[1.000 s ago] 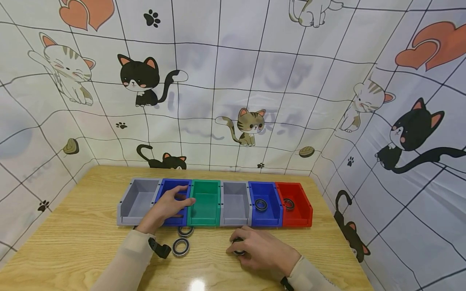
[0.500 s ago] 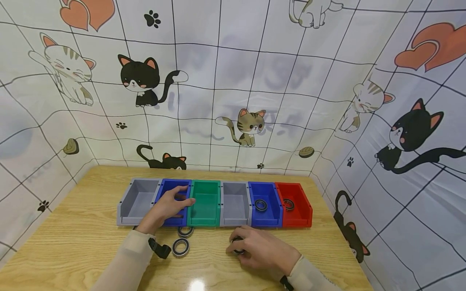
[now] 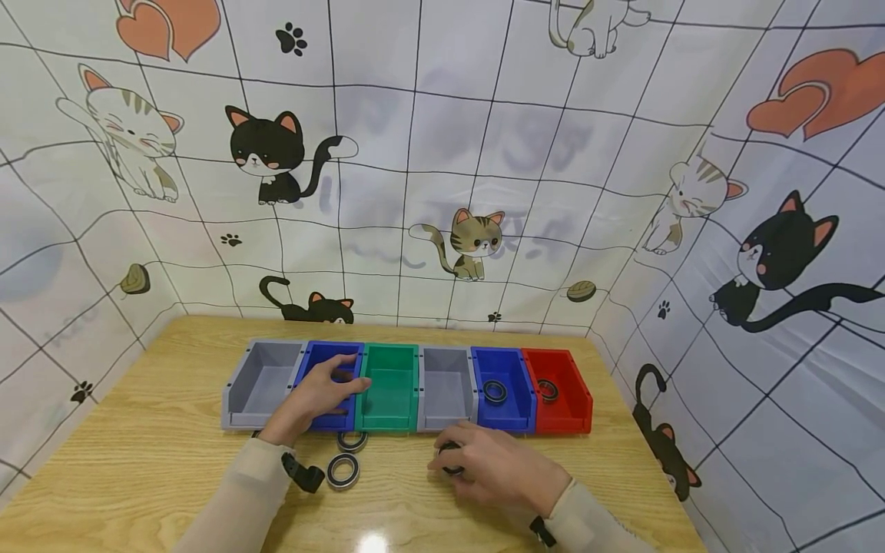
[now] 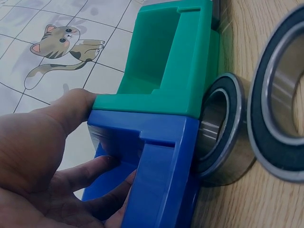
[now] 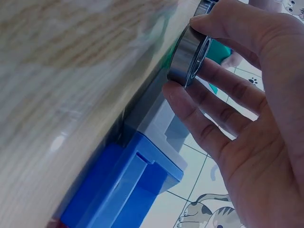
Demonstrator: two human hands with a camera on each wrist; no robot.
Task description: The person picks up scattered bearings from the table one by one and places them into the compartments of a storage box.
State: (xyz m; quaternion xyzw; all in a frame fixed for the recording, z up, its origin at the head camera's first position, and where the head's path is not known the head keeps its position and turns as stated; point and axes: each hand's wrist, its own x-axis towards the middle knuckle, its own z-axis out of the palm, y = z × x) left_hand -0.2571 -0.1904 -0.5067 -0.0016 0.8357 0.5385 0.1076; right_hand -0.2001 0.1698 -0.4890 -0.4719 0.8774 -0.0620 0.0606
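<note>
My right hand (image 3: 494,465) pinches a ball bearing (image 5: 186,59), a steel ring with a dark seal, between thumb and fingers. It is in front of the right grey bin (image 3: 446,388). The right wrist view shows the ring tilted, just off the tabletop. My left hand (image 3: 323,392) rests over the left blue bin (image 4: 156,171), its fingers spread inside. The thumb touches the wall beside the green bin (image 3: 390,388). Near the left wrist lies a bearing (image 3: 343,471); another bearing (image 3: 353,441) sits against the bins' front edge.
The bins stand in a joined row on the wooden table (image 3: 173,399). A bearing (image 3: 494,392) lies in the right blue bin (image 3: 508,418), another bearing (image 3: 548,390) in the red bin (image 3: 570,392). The left grey bin (image 3: 266,380) ends the row. Cat-print cloth hangs behind.
My right hand has raised the bearing slightly from the table and shifted a little toward the bins. The left hand has stayed in place.
</note>
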